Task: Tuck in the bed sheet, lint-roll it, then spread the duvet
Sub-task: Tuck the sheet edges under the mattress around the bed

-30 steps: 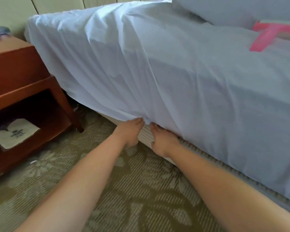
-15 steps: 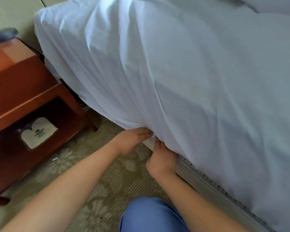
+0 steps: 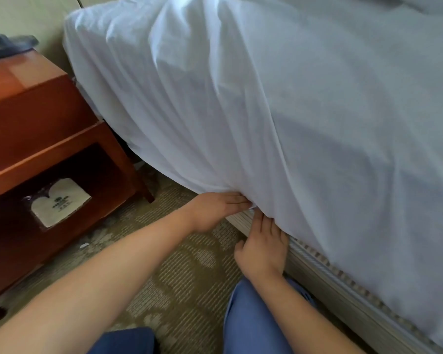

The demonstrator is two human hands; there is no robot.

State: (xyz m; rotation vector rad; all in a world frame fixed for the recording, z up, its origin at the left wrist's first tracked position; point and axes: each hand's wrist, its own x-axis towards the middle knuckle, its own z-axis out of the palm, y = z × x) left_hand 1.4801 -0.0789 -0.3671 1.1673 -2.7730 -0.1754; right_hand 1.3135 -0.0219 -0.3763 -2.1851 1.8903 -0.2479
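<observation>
A white bed sheet point(image 3: 266, 111) drapes over the mattress side and hangs in folds down to the striped bed base point(image 3: 343, 284). My left hand point(image 3: 215, 210) lies flat at the sheet's lower edge, its straight fingers pushing the cloth in under the mattress. Just to its right, my right hand point(image 3: 264, 244) points upward against the bed base, and its fingertips are hidden beneath the hanging sheet. Neither hand visibly grips the cloth. No lint roller or duvet is in view.
A red-brown wooden nightstand point(image 3: 36, 123) stands at the left, close to the bed's corner, with a wrapped pale packet point(image 3: 58, 204) on its lower shelf and a dark object point(image 3: 10, 44) on top. Patterned green carpet point(image 3: 189, 277) lies below. My blue-trousered knees point(image 3: 253, 315) are near the bed.
The view has dropped closer to the bed and my knees have come into view. Both hands stay at the sheet's lower edge; the right hand now points upward with fingertips under the cloth.
</observation>
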